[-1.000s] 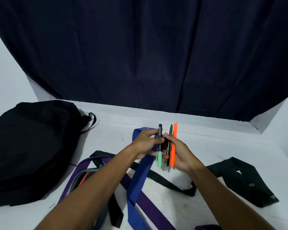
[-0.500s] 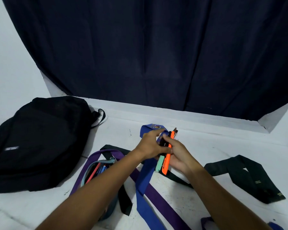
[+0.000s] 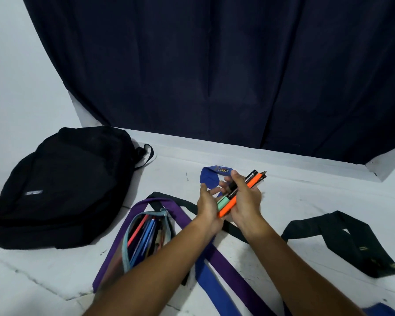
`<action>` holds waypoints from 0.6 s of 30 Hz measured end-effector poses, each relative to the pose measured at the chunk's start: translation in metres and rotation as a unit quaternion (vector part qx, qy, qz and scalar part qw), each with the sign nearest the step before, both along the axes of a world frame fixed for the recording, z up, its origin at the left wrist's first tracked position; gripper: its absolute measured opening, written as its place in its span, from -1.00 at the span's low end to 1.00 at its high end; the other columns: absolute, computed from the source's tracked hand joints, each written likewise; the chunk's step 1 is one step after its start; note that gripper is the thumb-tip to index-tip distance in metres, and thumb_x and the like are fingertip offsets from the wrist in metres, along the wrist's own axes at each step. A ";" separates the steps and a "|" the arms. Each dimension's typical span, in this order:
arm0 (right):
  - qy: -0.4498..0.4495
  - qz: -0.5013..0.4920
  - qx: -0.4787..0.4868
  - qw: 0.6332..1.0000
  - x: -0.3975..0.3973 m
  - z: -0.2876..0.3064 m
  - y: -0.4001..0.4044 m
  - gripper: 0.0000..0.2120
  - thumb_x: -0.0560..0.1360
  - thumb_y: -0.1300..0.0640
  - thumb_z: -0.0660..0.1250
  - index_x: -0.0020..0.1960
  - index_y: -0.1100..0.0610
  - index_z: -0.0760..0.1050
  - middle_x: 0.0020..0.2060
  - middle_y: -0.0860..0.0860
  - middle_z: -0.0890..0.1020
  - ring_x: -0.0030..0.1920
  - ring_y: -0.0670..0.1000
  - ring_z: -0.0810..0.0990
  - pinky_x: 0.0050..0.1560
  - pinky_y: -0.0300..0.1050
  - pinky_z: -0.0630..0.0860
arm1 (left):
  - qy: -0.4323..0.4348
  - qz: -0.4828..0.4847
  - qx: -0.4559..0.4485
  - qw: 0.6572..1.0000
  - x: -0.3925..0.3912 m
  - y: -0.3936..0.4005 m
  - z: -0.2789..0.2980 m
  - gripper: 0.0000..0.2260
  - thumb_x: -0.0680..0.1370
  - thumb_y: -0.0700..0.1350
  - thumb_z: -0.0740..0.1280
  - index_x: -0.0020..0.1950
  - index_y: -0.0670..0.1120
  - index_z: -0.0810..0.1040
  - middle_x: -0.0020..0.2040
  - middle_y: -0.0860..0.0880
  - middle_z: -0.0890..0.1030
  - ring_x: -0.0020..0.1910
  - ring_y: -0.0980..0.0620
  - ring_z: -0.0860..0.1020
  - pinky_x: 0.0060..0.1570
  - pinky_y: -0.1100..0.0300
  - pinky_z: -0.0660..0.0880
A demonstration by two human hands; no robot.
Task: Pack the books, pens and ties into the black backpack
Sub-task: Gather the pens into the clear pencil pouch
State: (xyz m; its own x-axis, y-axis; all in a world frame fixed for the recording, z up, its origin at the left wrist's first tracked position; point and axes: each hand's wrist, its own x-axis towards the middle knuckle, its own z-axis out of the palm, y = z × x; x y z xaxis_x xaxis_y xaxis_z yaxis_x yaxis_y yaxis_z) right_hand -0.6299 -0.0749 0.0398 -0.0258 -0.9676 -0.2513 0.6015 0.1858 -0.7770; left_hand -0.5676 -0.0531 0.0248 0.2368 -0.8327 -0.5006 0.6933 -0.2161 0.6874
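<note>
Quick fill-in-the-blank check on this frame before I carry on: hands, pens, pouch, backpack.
1. The right hand grips a bundle of ____.
2. The brightest pen in that bundle is ____.
3. The open pencil pouch lies on the ____ tie.
4. The black backpack lies to the ____ of both hands.

Missing words: pens; orange; purple; left

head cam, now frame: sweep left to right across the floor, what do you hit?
black backpack → open pencil case → left hand → bundle of pens → right hand → black tie
</note>
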 end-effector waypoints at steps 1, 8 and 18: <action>0.001 0.007 -0.006 1.000 0.000 0.001 0.000 -0.89 0.47 0.22 0.42 -0.12 0.26 0.53 -0.31 0.14 0.60 -0.38 0.05 0.61 -0.38 -0.15 0.54 | 0.003 -0.001 0.002 1.000 0.003 0.000 0.001 -0.54 0.66 0.18 0.02 -0.02 -0.14 0.53 -0.09 -0.18 0.65 -0.19 -0.12 0.63 -0.18 0.06 0.55; 0.006 0.076 0.054 0.996 0.007 0.003 -0.001 -0.86 0.49 0.17 0.41 -0.15 0.20 0.49 -0.38 0.09 0.54 -0.48 0.00 0.49 -0.41 -0.15 0.47 | -0.315 -0.066 -0.041 0.946 0.047 0.020 0.036 -0.71 0.66 0.10 0.09 0.10 -0.06 0.49 0.00 -0.07 0.59 -0.07 -0.07 0.56 -0.06 0.07 0.45; 0.107 0.538 0.136 0.825 0.038 -0.025 0.055 -0.84 0.49 0.43 0.19 -0.13 0.23 0.47 -0.27 0.17 0.55 -0.34 0.07 0.56 -0.27 -0.06 0.58 | -0.817 -0.347 0.165 0.430 0.150 0.130 0.049 -0.54 0.45 0.17 0.39 0.33 0.16 0.47 0.30 -0.05 0.35 0.31 -0.17 0.34 0.22 -0.06 0.44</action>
